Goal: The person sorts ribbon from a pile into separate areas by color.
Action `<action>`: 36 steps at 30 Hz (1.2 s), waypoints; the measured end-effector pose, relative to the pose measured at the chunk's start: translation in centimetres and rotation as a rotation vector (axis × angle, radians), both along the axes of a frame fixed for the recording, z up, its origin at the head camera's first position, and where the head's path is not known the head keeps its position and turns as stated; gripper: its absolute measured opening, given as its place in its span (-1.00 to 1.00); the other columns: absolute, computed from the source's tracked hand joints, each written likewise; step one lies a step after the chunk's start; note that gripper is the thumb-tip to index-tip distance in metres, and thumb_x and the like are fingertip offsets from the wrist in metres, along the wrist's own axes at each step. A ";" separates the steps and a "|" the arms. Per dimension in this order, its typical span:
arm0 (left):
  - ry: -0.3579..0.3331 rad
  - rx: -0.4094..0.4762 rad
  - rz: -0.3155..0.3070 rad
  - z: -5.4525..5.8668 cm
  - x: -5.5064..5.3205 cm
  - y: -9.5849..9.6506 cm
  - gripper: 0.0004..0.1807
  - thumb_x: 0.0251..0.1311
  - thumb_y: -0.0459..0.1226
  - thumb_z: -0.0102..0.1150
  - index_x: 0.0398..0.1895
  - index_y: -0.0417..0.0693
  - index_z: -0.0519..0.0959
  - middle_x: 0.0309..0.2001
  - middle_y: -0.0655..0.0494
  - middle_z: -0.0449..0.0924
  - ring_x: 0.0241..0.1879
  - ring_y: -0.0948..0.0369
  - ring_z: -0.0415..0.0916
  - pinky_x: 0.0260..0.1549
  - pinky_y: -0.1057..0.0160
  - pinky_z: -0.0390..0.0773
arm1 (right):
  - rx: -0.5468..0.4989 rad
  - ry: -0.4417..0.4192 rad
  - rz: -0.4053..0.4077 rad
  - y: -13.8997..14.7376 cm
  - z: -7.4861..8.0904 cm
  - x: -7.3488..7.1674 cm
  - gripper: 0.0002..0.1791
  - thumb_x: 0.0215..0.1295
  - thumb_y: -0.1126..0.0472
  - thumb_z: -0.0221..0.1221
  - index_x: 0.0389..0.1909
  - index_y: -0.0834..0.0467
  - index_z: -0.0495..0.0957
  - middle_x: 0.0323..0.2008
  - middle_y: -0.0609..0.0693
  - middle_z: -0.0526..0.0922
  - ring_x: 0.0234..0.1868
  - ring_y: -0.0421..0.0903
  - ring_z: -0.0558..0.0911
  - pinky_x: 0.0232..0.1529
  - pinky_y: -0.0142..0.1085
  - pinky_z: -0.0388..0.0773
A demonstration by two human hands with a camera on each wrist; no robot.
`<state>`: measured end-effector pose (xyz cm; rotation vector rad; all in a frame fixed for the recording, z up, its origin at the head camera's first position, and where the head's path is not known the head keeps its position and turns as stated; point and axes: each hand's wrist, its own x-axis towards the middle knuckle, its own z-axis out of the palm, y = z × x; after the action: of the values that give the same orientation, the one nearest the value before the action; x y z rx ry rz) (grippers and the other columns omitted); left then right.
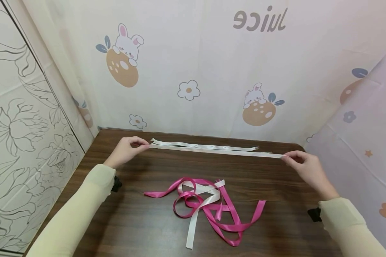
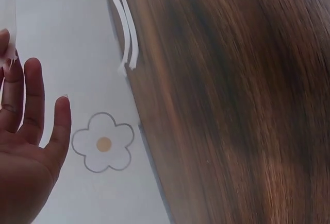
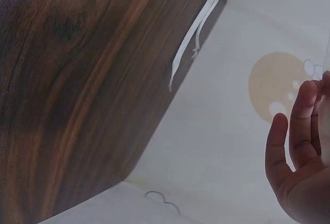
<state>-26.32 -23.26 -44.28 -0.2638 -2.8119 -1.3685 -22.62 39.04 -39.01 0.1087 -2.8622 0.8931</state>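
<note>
A white ribbon (image 1: 212,151) stretches nearly straight between both hands near the table's back edge. My left hand (image 1: 125,151) pinches its left end between thumb and fingertips, and my right hand (image 1: 308,169) pinches the right end. In the left wrist view, a bit of the held ribbon (image 2: 7,18) hangs at the fingertips, the other fingers spread. Two white ribbons (image 2: 127,23) lie side by side along the table edge there; in the head view one wavy ribbon (image 1: 167,143) lies behind the held one, and the other is mostly hidden.
A loose tangle of pink ribbon (image 1: 230,205) and white ribbon (image 1: 193,228) lies mid-table on the dark wooden table (image 1: 132,221). A printed curtain (image 1: 193,46) hangs behind the table and along its right side. A flower-patterned panel (image 1: 16,142) stands on the left.
</note>
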 end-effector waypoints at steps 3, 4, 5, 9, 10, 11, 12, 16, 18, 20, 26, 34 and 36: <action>-0.015 -0.003 0.005 -0.2 -0.1 -0.3 -0.70 0.31 0.03 0.35 -0.07 0.06 0.75 -0.04 0.04 0.76 -0.08 0.11 0.59 -0.08 0.18 0.57 | -0.018 -0.026 -0.013 0.5 -0.2 -0.3 -0.62 0.40 -0.13 0.28 -0.07 0.10 0.70 -0.44 -0.45 0.68 -0.37 -0.48 0.59 -0.37 -0.48 0.49; -0.021 -0.003 0.007 -0.3 -0.1 -0.3 -0.69 0.32 0.03 0.34 -0.07 0.06 0.75 -0.03 0.03 0.76 -0.09 0.11 0.59 -0.08 0.19 0.57 | -0.024 -0.034 -0.018 0.7 -0.2 -0.3 -0.60 0.40 -0.14 0.28 -0.06 0.12 0.69 -0.45 -0.45 0.68 -0.37 -0.49 0.59 -0.37 -0.47 0.49; -0.027 -0.002 0.008 -0.3 -0.1 -0.4 -0.68 0.32 0.03 0.34 -0.06 0.05 0.74 -0.03 0.02 0.76 -0.09 0.11 0.59 -0.09 0.19 0.58 | -0.026 -0.042 -0.021 0.9 -0.3 -0.4 -0.58 0.41 -0.15 0.27 -0.05 0.14 0.69 -0.45 -0.45 0.68 -0.37 -0.50 0.59 -0.37 -0.47 0.49; -0.045 -0.006 0.014 -0.5 -0.2 -0.5 -0.67 0.34 0.02 0.32 -0.03 0.03 0.74 0.00 0.00 0.76 -0.09 0.10 0.60 -0.10 0.21 0.58 | -0.014 -0.064 -0.042 1.4 -0.6 -0.7 -0.53 0.41 -0.18 0.25 -0.02 0.15 0.68 -0.46 -0.45 0.68 -0.38 -0.46 0.56 -0.40 -0.42 0.48; -0.050 -0.006 0.016 -0.5 -0.2 -0.6 -0.67 0.34 0.02 0.32 -0.03 0.03 0.74 0.00 -0.01 0.75 -0.09 0.09 0.60 -0.10 0.21 0.58 | -0.008 -0.069 -0.047 1.5 -0.7 -0.7 -0.52 0.42 -0.19 0.24 -0.01 0.15 0.68 -0.46 -0.45 0.67 -0.38 -0.45 0.56 -0.40 -0.41 0.48; -0.052 -0.005 0.019 -0.6 -0.2 -0.6 -0.68 0.34 0.01 0.32 -0.03 0.02 0.74 0.00 -0.01 0.75 -0.09 0.09 0.60 -0.10 0.21 0.58 | 0.000 -0.071 -0.051 1.6 -0.8 -0.8 -0.51 0.42 -0.20 0.23 0.00 0.15 0.68 -0.45 -0.44 0.67 -0.38 -0.44 0.55 -0.40 -0.40 0.48; -0.053 -0.006 0.020 -0.6 -0.3 -0.6 -0.68 0.34 0.01 0.32 -0.03 0.02 0.74 0.00 -0.01 0.75 -0.09 0.09 0.59 -0.10 0.21 0.58 | 0.007 -0.072 -0.057 1.7 -0.9 -0.8 -0.51 0.42 -0.21 0.22 -0.01 0.13 0.68 -0.45 -0.44 0.66 -0.39 -0.43 0.54 -0.41 -0.39 0.48; -0.050 -0.014 0.028 -0.9 -0.6 -0.6 -0.69 0.34 -0.01 0.33 -0.03 0.01 0.74 -0.02 -0.02 0.75 -0.12 0.09 0.58 -0.12 0.21 0.57 | 0.025 -0.064 -0.059 1.8 -1.3 -1.2 -0.50 0.44 -0.21 0.20 0.00 0.15 0.69 -0.45 -0.41 0.66 -0.40 -0.42 0.53 -0.42 -0.39 0.46; -0.042 -0.022 0.027 -1.1 -0.9 -0.5 -0.69 0.35 -0.02 0.32 -0.03 0.00 0.74 -0.02 -0.02 0.75 -0.13 0.10 0.57 -0.14 0.23 0.56 | 0.026 -0.061 -0.058 1.8 -1.5 -1.5 -0.50 0.44 -0.20 0.20 0.01 0.17 0.70 -0.45 -0.37 0.68 -0.41 -0.43 0.53 -0.42 -0.38 0.45; -0.037 -0.030 0.031 -1.3 -1.1 -0.4 -0.69 0.36 -0.02 0.32 -0.03 0.00 0.74 -0.02 -0.03 0.75 -0.13 0.10 0.57 -0.15 0.24 0.56 | 0.027 -0.069 -0.057 1.9 -1.9 -1.8 -0.48 0.46 -0.19 0.19 0.03 0.19 0.69 -0.42 -0.26 0.72 -0.41 -0.44 0.52 -0.42 -0.38 0.45; -0.040 -0.044 0.040 -1.9 -1.7 0.0 -0.72 0.40 -0.10 0.28 0.01 -0.04 0.73 0.02 -0.08 0.74 -0.06 0.04 0.59 -0.09 0.17 0.56 | 0.022 -0.106 -0.073 2.1 -2.8 -2.6 -0.44 0.47 -0.21 0.16 0.06 0.23 0.66 -0.24 0.18 0.79 -0.41 -0.42 0.53 -0.41 -0.36 0.46; -0.034 -0.072 0.056 -3.1 -2.3 0.4 -0.74 0.40 -0.16 0.28 0.01 -0.08 0.73 0.06 -0.12 0.74 -0.07 0.02 0.58 -0.08 0.15 0.54 | 0.036 -0.109 -0.098 2.1 -4.0 -3.7 -0.43 0.48 -0.19 0.16 0.05 0.27 0.67 -0.20 0.21 0.77 -0.37 -0.28 0.57 -0.39 -0.34 0.47; -0.020 -0.077 0.068 -3.3 -2.5 0.5 -0.75 0.38 -0.16 0.30 -0.01 -0.09 0.74 0.04 -0.13 0.75 -0.08 0.01 0.58 -0.08 0.14 0.53 | 0.050 -0.105 -0.107 2.1 -4.4 -4.0 -0.44 0.49 -0.18 0.15 0.05 0.27 0.67 -0.16 0.22 0.75 -0.34 -0.20 0.56 -0.38 -0.33 0.46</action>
<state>-28.83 -22.79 -47.62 -0.1533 -2.8647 -1.2595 -26.66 41.12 -43.39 -0.0877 -2.9548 0.8308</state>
